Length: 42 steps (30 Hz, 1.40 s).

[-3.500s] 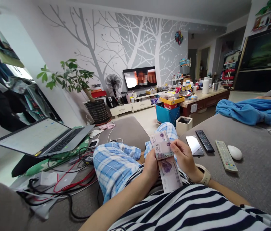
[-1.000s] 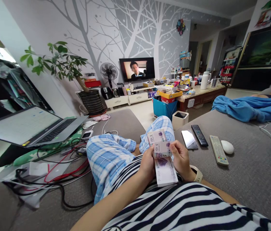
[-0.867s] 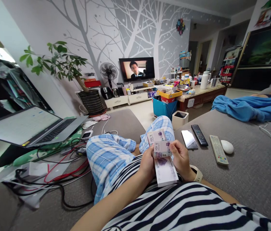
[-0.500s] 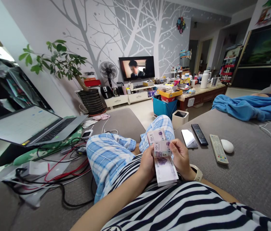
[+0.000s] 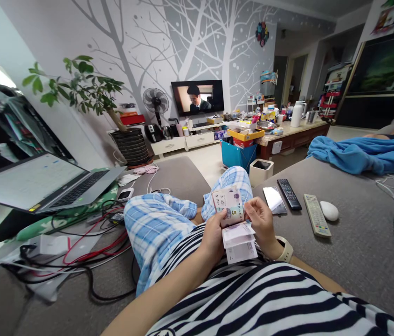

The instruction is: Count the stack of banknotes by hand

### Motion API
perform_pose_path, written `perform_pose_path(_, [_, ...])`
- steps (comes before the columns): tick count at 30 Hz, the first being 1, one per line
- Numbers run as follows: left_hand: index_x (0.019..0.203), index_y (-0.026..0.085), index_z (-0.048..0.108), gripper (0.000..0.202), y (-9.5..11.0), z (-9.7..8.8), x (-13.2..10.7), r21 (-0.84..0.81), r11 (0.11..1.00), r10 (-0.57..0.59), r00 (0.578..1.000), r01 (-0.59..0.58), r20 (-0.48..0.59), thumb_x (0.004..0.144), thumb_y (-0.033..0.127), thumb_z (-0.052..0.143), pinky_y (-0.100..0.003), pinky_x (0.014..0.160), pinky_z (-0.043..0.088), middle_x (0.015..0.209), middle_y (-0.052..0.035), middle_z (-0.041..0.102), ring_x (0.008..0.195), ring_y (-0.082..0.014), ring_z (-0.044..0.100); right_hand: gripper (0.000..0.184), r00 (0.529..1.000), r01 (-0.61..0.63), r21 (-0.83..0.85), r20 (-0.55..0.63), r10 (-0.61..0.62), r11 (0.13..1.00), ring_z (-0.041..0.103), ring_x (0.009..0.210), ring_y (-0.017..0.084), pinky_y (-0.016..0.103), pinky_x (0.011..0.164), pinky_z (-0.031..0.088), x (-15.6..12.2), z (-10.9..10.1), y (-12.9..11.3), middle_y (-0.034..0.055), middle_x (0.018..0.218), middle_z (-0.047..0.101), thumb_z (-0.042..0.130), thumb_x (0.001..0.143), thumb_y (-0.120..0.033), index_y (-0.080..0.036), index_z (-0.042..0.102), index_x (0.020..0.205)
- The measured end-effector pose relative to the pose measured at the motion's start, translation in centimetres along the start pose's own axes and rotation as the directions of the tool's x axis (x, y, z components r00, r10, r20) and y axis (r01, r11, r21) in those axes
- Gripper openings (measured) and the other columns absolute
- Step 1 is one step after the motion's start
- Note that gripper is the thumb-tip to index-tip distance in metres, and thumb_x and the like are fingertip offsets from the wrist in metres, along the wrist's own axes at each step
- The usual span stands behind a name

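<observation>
A stack of purple-and-cream banknotes (image 5: 239,246) marked 5 rests in my left hand (image 5: 213,241), which grips it from below, above my lap. My right hand (image 5: 260,227) pinches the right edge of the upper notes. One banknote (image 5: 230,207) stands bent up and away from me, with a large 5 showing. Several notes below it fan out loosely. A pale band (image 5: 285,249) circles my right wrist. Beneath my hands lie my blue plaid pyjama legs (image 5: 155,228) and striped shirt (image 5: 238,298).
To the right on the grey sofa seat (image 5: 350,233) lie a smartphone (image 5: 273,199), black remote (image 5: 289,194), white remote (image 5: 316,215) and white mouse (image 5: 329,211). Left are an open laptop (image 5: 39,183) and tangled cables (image 5: 88,247). A person lies under a blue blanket (image 5: 361,156) at far right.
The top banknote has swung upward and away from me, and the notes beneath it now fan apart. The view has shifted slightly, and my right hand has moved a little toward the notes' upper edge.
</observation>
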<state>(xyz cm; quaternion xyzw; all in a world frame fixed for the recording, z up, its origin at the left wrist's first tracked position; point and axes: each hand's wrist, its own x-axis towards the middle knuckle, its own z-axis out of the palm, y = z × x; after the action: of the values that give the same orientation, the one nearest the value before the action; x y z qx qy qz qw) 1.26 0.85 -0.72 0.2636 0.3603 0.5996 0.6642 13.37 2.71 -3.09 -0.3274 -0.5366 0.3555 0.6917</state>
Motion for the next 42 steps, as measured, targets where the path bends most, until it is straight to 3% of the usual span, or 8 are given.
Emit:
perform_pose_path(3, [0.092, 0.009, 0.067, 0.021, 0.2, 0.2, -0.3, 0.041, 0.999, -0.007, 1.0, 0.006, 0.012, 0.075, 0.021, 0.062, -0.039, 0.077, 0.056, 0.083, -0.0124, 0.074, 0.073, -0.0245, 0.07, 0.025, 1.0, -0.029, -0.016, 0.007, 0.029, 0.999, 0.04, 0.055, 0.011, 0.024, 0.052, 0.033, 0.6, 0.0, 0.2, -0.0042, 0.061, 0.043, 0.062, 0.084, -0.039, -0.019, 0.051, 0.071])
perform_pose_path(9, [0.094, 0.011, 0.065, 0.024, 0.0, 0.2, -0.3, 0.002, 1.0, 0.015, 1.0, -0.015, 0.009, 0.07, 0.016, 0.065, -0.04, 0.082, 0.054, 0.09, -0.0113, 0.074, 0.083, -0.0262, 0.07, 0.029, 0.996, -0.079, -0.026, 0.043, 0.08, 0.997, 0.037, 0.056, 0.011, 0.024, 0.051, 0.031, 0.9, 0.1, 0.2, -0.0045, 0.061, 0.041, 0.061, 0.083, -0.038, -0.019, 0.047, 0.066])
perform_pose_path(16, [0.09, 0.009, 0.067, 0.028, -0.6, -0.4, 0.5, -0.002, 0.998, 0.062, 0.998, -0.062, 0.007, 0.073, 0.032, 0.066, -0.038, 0.083, 0.054, 0.09, -0.0121, 0.074, 0.086, -0.0264, 0.069, 0.031, 1.0, -0.016, -0.044, 0.02, 0.017, 0.999, 0.037, 0.057, 0.011, 0.024, 0.053, 0.033, 0.2, -0.2, 0.3, -0.0041, 0.06, 0.04, 0.058, 0.086, -0.04, -0.019, 0.047, 0.067])
perform_pose_path(24, [0.094, 0.012, 0.068, 0.026, -0.9, -0.5, 1.0, -0.042, 0.995, 0.088, 0.996, -0.088, 0.006, 0.076, 0.029, 0.063, -0.037, 0.083, 0.053, 0.093, -0.009, 0.074, 0.088, -0.0244, 0.069, 0.027, 0.999, 0.034, -0.022, 0.032, -0.034, 0.999, 0.041, 0.055, 0.012, 0.024, 0.051, 0.032, -0.6, -0.3, -0.1, -0.0025, 0.061, 0.047, 0.054, 0.089, -0.039, -0.019, 0.053, 0.071])
perform_pose_path(42, [0.091, 0.01, 0.068, 0.027, -0.5, -0.3, 0.6, -0.006, 0.997, 0.079, 0.997, -0.079, 0.012, 0.071, 0.029, 0.065, -0.035, 0.081, 0.052, 0.087, -0.009, 0.073, 0.084, -0.0237, 0.068, 0.024, 0.998, 0.049, -0.03, 0.036, -0.048, 0.998, 0.04, 0.055, 0.012, 0.025, 0.051, 0.032, -0.8, -0.2, -0.7, -0.0023, 0.06, 0.046, 0.053, 0.089, -0.039, -0.019, 0.056, 0.076])
